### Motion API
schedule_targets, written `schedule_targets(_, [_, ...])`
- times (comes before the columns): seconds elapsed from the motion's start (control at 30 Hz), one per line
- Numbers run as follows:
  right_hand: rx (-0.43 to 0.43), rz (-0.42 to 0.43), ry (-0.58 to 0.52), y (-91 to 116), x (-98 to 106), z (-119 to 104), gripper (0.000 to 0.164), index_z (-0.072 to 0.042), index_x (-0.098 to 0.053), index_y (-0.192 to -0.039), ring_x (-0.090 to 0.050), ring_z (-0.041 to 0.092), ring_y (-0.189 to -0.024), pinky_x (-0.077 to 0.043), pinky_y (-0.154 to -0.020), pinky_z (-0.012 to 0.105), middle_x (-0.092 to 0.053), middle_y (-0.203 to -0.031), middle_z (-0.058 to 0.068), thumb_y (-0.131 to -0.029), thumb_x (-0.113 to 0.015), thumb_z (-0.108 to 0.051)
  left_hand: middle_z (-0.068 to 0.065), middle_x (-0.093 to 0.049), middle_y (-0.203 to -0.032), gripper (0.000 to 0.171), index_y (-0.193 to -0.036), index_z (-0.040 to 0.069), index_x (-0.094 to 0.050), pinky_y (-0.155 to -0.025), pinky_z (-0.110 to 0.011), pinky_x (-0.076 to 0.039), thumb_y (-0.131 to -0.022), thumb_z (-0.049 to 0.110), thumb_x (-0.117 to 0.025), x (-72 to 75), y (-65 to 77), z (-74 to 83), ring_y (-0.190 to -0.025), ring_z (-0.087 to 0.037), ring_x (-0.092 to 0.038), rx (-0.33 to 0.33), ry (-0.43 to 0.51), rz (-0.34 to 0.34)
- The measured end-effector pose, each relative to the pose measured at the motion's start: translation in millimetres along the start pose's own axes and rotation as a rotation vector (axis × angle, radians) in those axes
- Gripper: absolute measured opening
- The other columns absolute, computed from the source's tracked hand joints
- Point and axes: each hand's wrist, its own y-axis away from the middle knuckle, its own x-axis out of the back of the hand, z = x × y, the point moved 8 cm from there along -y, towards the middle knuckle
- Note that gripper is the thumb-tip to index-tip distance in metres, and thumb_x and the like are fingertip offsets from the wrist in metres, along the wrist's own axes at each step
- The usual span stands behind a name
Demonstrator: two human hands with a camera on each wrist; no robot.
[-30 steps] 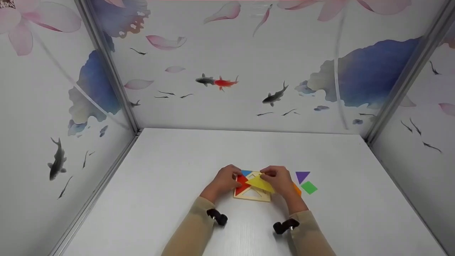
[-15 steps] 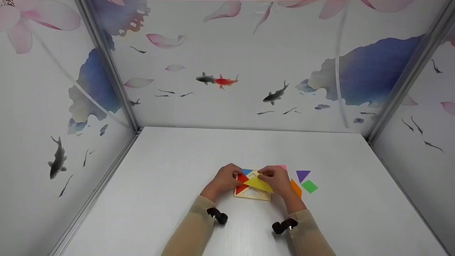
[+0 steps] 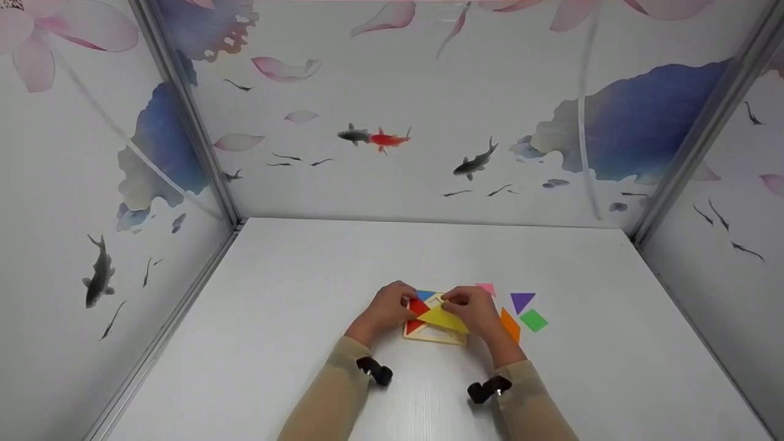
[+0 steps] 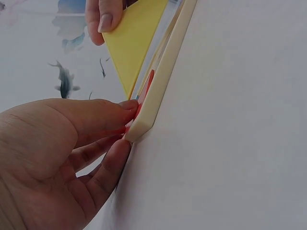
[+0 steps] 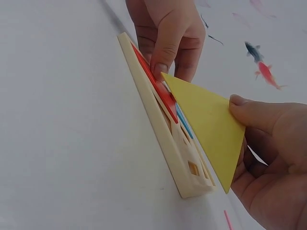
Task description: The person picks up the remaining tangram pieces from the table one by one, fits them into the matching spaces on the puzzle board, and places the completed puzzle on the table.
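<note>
My right hand [image 3: 478,309] pinches a large yellow triangle [image 3: 444,318] by one edge. In the right wrist view the triangle [image 5: 206,124] is tilted above a wooden tangram tray [image 5: 153,117]. Its far corner points toward my left hand [image 3: 389,309], which holds the tray's left side with thumb and fingers. The left thumb lies on the red triangle [image 5: 151,76] set in the tray. A blue piece [image 3: 424,296] sits in the tray's back left corner. Bare recesses show elsewhere in the tray [image 3: 435,340], partly hidden by the yellow triangle.
Right of the tray, loose pieces lie on the white table [image 3: 306,275]: a pink one [image 3: 487,288], a purple triangle [image 3: 522,302], a green square [image 3: 533,320] and an orange piece [image 3: 509,326]. Printed white panels [image 3: 392,110] wall the table at the back and sides.
The right hand has shifted slightly left with the yellow triangle, bringing it further over the red piece. More of the pink and orange pieces shows now. The left hand has stayed in place.
</note>
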Motion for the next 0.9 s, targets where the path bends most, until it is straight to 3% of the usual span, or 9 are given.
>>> schedule_targets(0.13, [0.005, -0.003, -0.001, -0.2, -1.1, 0.6, 0.011, -0.015, -0.083, -0.106, -0.066, 0.02, -0.093, -0.061, -0.094, 0.034, -0.077, -0.106, 0.002, -0.097, -0.077, -0.01, 0.001, -0.066, -0.126, 0.035, -0.125, 0.014, -0.076, -0.099, -0.034, -0.056, -0.091, 0.016, -0.083, 0.2, 0.2, 0.9, -0.106, -0.017, -0.058, 0.01, -0.004, 0.0])
schedule_targets(0.37, [0.06, -0.01, 0.009, 0.3, -3.1, -1.5, 0.01, -0.013, -0.084, -0.105, -0.064, 0.019, -0.089, -0.058, -0.086, 0.027, -0.077, -0.102, 0.001, -0.096, -0.079, -0.012, -0.004, -0.067, -0.128, 0.034, -0.121, 0.008, -0.078, -0.097, -0.036, -0.055, -0.089, 0.016, -0.085, 1.0, -1.2, 3.3, -0.104, -0.019, -0.06, -0.068, -0.021, 0.001])
schedule_targets(0.63, [0.073, -0.041, 0.02, 1.3, -8.0, -2.2, 0.009, -0.014, -0.083, -0.104, -0.064, 0.019, -0.087, -0.059, -0.087, 0.031, -0.075, -0.097, -0.001, -0.096, -0.079, -0.012, -0.003, -0.067, -0.126, 0.034, -0.122, 0.009, -0.077, -0.096, -0.036, -0.055, -0.089, 0.016, -0.085, 0.6, -1.3, -0.1, -0.103, -0.018, -0.059, -0.051, -0.006, 0.0])
schedule_targets(0.9, [0.072, -0.067, 0.023, 1.3, -12.6, -3.6, 0.009, -0.013, -0.083, -0.105, -0.063, 0.018, -0.087, -0.057, -0.085, 0.027, -0.074, -0.096, 0.0, -0.096, -0.079, -0.011, -0.002, -0.067, -0.125, 0.034, -0.122, 0.009, -0.077, -0.095, -0.034, -0.055, -0.089, 0.013, -0.085, 2.7, -0.2, 1.8, -0.103, -0.017, -0.059, -0.051, -0.009, 0.008])
